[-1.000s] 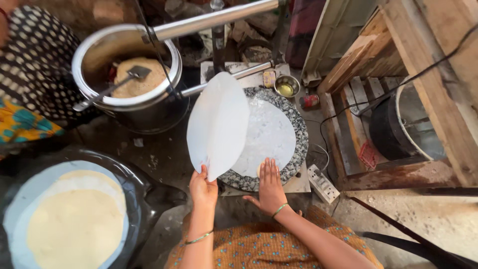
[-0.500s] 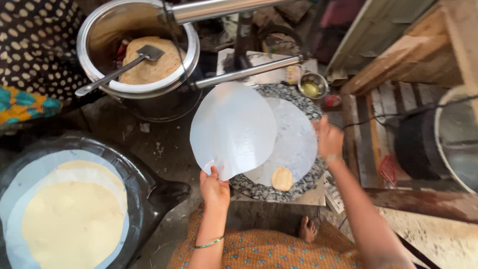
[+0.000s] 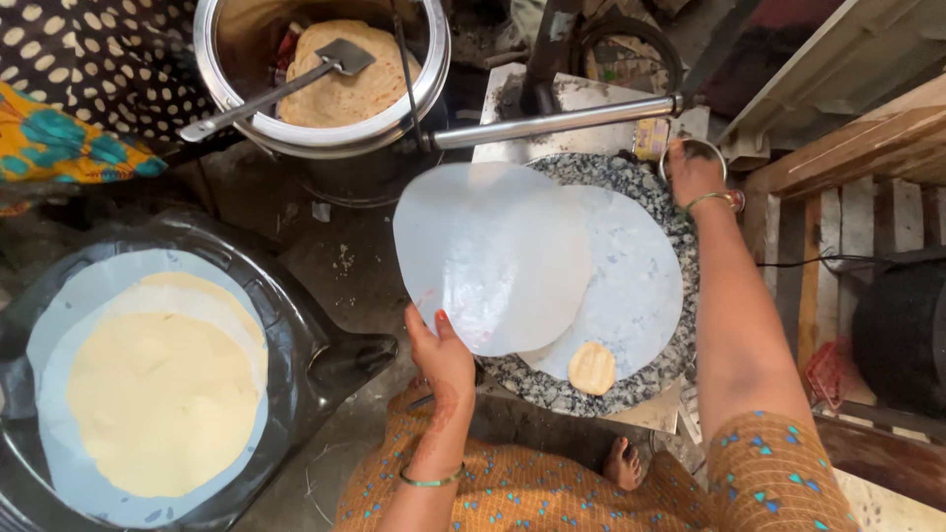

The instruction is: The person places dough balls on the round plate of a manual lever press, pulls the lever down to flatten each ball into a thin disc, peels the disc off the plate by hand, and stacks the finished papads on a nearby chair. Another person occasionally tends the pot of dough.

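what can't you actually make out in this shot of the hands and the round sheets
Head view only:
- Small bowl: contents hidden by the right hand.
- Lower sheet: partly covered by the lifted sheet, held by the left hand.
- Black pan: cut off by the left and bottom edges.
- Big pot: top cut off.

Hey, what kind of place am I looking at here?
Probably a small flatbread-making kitchen or food stall. A dough ball lies on a round speckled stone slab, rolled flatbreads are stacked in a black tray, and a steel pot holds cooked ones.

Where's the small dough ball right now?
The small dough ball lies on the lower plastic sheet, at the near edge of the stone slab, right of the left hand.
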A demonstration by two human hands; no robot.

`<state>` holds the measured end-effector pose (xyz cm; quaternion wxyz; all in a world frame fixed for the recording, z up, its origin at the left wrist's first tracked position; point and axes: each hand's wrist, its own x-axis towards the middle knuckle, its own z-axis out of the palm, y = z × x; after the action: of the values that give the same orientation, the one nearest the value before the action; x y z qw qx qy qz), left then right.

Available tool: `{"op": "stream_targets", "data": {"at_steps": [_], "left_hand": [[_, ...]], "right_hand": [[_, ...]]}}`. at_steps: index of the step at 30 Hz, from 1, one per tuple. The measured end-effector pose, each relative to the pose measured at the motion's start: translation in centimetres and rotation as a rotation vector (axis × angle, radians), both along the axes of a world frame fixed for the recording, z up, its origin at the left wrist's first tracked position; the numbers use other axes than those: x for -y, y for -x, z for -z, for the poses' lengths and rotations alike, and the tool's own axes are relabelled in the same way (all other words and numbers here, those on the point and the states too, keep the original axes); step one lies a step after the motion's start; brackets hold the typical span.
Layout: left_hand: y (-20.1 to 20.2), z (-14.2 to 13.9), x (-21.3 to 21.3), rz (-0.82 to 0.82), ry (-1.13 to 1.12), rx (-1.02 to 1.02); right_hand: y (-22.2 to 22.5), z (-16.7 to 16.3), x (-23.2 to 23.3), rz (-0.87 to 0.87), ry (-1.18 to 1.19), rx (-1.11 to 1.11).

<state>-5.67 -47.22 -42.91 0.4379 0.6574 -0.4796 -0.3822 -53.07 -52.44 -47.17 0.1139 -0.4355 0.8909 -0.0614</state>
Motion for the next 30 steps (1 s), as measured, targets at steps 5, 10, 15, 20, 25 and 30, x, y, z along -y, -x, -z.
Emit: {"op": "stream_targets", "data": {"at_steps": [5, 10, 15, 20, 25, 30], "left_hand": [[-0.7, -2.7, 0.6, -0.069, 0.048, 0.008], [-1.4, -5.1, 0.1, -0.101, 0.084, -0.096], [-2.3, -5.8, -0.5, -0.077, 0.190, -0.129], [-2.4, -5.7, -0.7, -0.091, 0.217, -0.227], [-2.9, -5.5, -0.2, -0.161, 0.198, -0.238], [-3.8, -5.1, 0.2, -0.153, 0.225, -0.281]], "right_hand": [[-6.2, -3.1, -6.0, 0.012, 0.729, 0.072], [-18.4, 0.3, -15.6, -0.540, 0.367, 0.135], [-19.5, 2.3, -19.8, -0.499, 0.209, 0.201], [-19.3, 2.5, -11.4, -0.351, 0.298, 0.047], [-26.1, 1.7, -10.6, -0.441, 0.006, 0.549], [-22.3, -3.7, -18.7, -0.648, 0.148, 0.416]]}}
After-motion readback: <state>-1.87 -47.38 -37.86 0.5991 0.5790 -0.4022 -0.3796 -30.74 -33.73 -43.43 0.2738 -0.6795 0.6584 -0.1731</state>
